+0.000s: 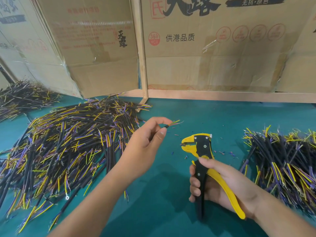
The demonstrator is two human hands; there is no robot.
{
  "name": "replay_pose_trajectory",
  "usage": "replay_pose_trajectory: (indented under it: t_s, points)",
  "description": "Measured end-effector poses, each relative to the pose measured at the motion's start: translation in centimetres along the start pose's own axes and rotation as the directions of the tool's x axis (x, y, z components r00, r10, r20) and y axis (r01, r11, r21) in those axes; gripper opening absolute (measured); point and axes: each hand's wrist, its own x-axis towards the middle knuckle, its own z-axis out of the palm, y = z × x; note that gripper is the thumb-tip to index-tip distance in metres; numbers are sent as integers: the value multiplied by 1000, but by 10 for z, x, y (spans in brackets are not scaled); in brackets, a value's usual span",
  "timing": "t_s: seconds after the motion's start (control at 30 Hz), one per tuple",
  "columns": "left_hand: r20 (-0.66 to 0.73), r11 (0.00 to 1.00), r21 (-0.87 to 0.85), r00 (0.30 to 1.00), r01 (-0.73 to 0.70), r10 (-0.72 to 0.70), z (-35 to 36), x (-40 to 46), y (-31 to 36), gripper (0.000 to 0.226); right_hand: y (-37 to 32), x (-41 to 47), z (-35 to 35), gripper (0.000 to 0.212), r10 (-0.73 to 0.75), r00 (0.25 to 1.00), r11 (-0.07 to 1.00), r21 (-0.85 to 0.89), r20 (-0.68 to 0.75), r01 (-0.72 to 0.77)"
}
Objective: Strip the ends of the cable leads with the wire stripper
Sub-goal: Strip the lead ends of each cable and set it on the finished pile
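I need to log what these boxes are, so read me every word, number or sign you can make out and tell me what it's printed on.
"天路", large black brush characters, cut off at the top: right cardboard box.
"无抗·原色": same box, dark banner.
"360 PCS" in a red circle: same box.
"供港品质": same box.
"氏" in a red seal, partly cut off: same box.
"天露", small and vertical: middle cardboard box.
Red lines on the middle box and four red round icons: too blurred.
Wire stripper: no text visible.

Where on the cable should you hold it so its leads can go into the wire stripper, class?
Pinch the cable on its black jacket, just behind the fanned leads, coming from the left as the left hand does. That leaves the leads free, pointing right toward the wire stripper in the right hand.
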Motion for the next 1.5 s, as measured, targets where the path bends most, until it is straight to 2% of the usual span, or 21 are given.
replay_pose_trajectory:
  t_s: [0.2,0.33,0.4,0.77,0.97,1.33,1.5]
  points:
    - [-26,998,-43,999,36,-37,3,0,1,14,-3,-11,29,36,-180,980,981,-84,-89,172]
    - [-36,1000,15,999,21,-20,7,-3,8,32,-3,-12,36,32,-240,967,970,-56,-87,236]
    - [-25,1000,-8,999,28,-29,9,-5,11,32,-3,-13,37,29,-258,964,966,-44,-66,255]
    - [-2,971,-212,993,111,-114,10,-5,20,45,-1,-17,38,37,-247,969,966,-79,14,247]
    - [-30,928,-320,977,190,-210,10,-5,20,36,-1,-18,39,39,-245,968,966,-72,52,249]
    - [-37,943,-295,985,153,-171,27,-11,30,38,5,-18,47,40,-225,969,966,-102,104,236]
    - [-64,945,-290,982,152,-178,30,-13,31,37,7,-19,51,44,-245,967,963,-98,75,251]
